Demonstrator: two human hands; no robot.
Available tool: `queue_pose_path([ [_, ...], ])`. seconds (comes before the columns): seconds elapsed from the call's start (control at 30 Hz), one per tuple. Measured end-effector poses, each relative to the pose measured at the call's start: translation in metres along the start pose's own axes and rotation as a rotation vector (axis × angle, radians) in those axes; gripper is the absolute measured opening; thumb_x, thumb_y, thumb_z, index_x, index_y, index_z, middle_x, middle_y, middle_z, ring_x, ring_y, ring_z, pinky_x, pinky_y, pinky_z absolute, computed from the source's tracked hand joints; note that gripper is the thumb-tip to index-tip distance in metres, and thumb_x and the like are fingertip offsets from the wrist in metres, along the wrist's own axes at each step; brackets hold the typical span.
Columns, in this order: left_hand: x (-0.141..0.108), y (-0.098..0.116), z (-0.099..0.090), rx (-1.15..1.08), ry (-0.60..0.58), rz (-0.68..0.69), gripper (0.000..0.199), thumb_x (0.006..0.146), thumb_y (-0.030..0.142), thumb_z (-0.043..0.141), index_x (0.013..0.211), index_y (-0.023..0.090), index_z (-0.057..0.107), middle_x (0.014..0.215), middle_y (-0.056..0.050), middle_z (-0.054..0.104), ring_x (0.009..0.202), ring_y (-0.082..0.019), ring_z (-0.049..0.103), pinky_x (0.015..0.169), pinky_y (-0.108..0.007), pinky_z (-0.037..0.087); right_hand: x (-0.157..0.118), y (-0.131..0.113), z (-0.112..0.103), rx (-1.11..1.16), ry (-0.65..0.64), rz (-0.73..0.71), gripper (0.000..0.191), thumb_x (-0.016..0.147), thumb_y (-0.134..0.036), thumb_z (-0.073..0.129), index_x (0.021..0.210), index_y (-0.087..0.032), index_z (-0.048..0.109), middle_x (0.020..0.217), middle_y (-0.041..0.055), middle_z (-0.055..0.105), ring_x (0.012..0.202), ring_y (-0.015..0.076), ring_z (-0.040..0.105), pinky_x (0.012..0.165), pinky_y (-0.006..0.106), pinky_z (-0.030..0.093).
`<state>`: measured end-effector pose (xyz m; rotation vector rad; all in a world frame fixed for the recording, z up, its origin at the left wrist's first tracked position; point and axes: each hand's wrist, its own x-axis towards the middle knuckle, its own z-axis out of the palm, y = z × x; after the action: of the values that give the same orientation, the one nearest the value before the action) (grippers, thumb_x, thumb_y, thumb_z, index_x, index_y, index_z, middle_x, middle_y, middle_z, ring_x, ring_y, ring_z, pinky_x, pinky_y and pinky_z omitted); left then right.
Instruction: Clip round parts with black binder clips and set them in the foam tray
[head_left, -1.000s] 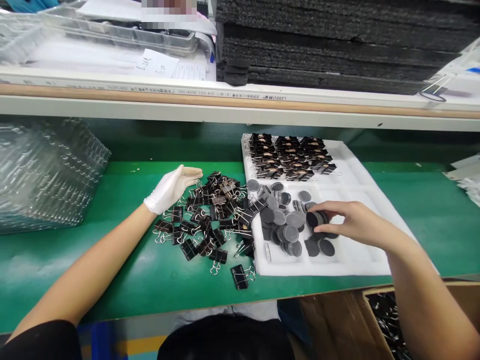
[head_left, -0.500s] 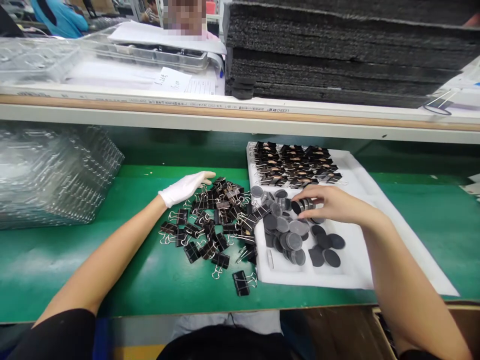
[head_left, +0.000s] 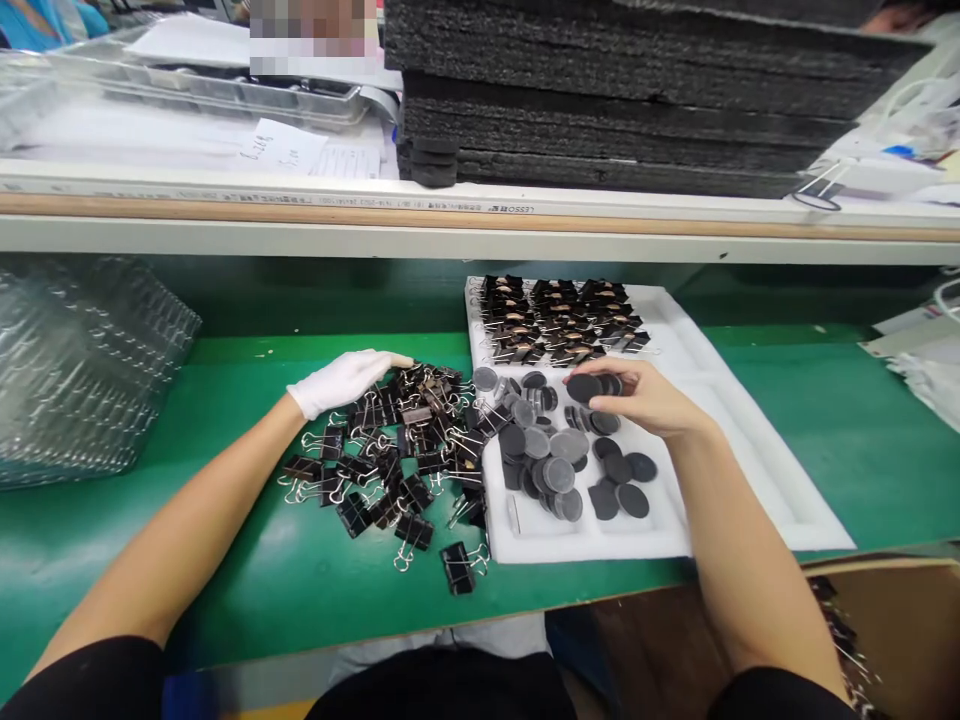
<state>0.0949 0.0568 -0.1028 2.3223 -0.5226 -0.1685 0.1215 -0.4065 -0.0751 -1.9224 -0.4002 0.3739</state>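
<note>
My left hand (head_left: 341, 383), in a white glove with bare fingertips, stretches out at the far left edge of a heap of black binder clips (head_left: 416, 415). Its fingers look extended; no clip is visibly gripped. Between thumb and fingers of my bare right hand (head_left: 645, 395) is a short stack of round black discs (head_left: 589, 388), the flat face of one turned toward me. Below them, loose grey and black discs (head_left: 559, 472) lie scattered on a white foam tray (head_left: 739, 430). Rows of binder clips (head_left: 562, 318) stand at the tray's far end, with tan pieces showing among them.
Stacked clear plastic trays (head_left: 82, 370) stand at the left of the green table (head_left: 247, 560). A shelf (head_left: 300, 235) crosses behind, bearing thick black foam sheets (head_left: 600, 110) and papers. A cardboard box (head_left: 900, 620) with clips sits below the front edge at right.
The view has shifted, so the scene sits further left. My right hand has lifted the discs slightly and turned them, uncovering other discs beneath. My left hand stays beside the clips.
</note>
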Motion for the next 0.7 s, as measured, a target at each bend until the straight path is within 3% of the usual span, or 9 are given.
queue_pose_path([
  [0.07,0.0,-0.003,-0.001,0.005,-0.002,0.015,0.062,0.103,0.059,0.03,0.136,0.025,0.07,0.133,-0.004,0.072,0.104,-0.024,0.069,0.102,-0.034,0.049,0.003,0.005,0.002,0.187,0.042,0.022,0.046,0.069,-0.048,0.092,0.106,-0.026,0.077,0.118,0.0078,0.071,0.099,0.0247,0.067,0.079,0.034,0.057],
  [0.13,-0.001,-0.005,0.001,0.006,0.011,0.021,0.061,0.102,0.06,0.031,0.133,0.025,0.072,0.128,-0.004,0.074,0.099,-0.024,0.069,0.098,-0.035,0.051,0.007,0.011,0.005,0.325,0.003,0.061,0.044,0.071,-0.048,0.09,0.107,-0.025,0.077,0.12,0.0076,0.069,0.093,0.0213,0.066,0.074,0.032,0.055],
  [0.27,-0.004,-0.009,0.008,-0.041,0.139,-0.008,0.064,0.101,0.063,0.032,0.125,0.022,0.075,0.117,-0.007,0.077,0.09,-0.023,0.068,0.089,-0.035,0.054,0.013,0.02,0.005,0.416,-0.152,0.095,0.051,0.071,-0.049,0.089,0.11,-0.02,0.076,0.098,0.008,0.069,0.078,0.0168,0.061,0.063,0.027,0.049],
  [0.37,-0.005,-0.011,0.011,-0.083,0.242,0.004,0.066,0.1,0.066,0.034,0.129,0.019,0.071,0.132,-0.011,0.072,0.102,-0.024,0.07,0.097,-0.037,0.054,0.015,0.027,0.001,0.485,-0.242,0.081,0.053,0.073,-0.051,0.087,0.112,-0.017,0.074,0.089,0.0064,0.067,0.067,0.0119,0.054,0.055,0.022,0.041],
  [0.5,-0.005,-0.015,0.009,-0.104,0.219,-0.021,0.074,0.1,0.072,0.031,0.134,0.016,0.067,0.14,-0.014,0.068,0.119,-0.029,0.067,0.107,-0.045,0.052,0.019,0.033,-0.002,0.562,-0.316,0.047,0.054,0.076,-0.049,0.087,0.114,-0.014,0.072,0.089,0.0074,0.066,0.065,0.0105,0.051,0.054,0.02,0.039],
  [0.7,-0.004,-0.015,0.005,-0.039,0.191,-0.039,0.07,0.1,0.072,0.031,0.128,0.02,0.069,0.135,-0.01,0.071,0.12,-0.028,0.068,0.111,-0.044,0.05,0.024,0.035,-0.004,0.623,-0.403,0.012,0.052,0.078,-0.044,0.088,0.116,-0.011,0.072,0.093,0.0094,0.068,0.068,0.0099,0.052,0.056,0.02,0.042],
])
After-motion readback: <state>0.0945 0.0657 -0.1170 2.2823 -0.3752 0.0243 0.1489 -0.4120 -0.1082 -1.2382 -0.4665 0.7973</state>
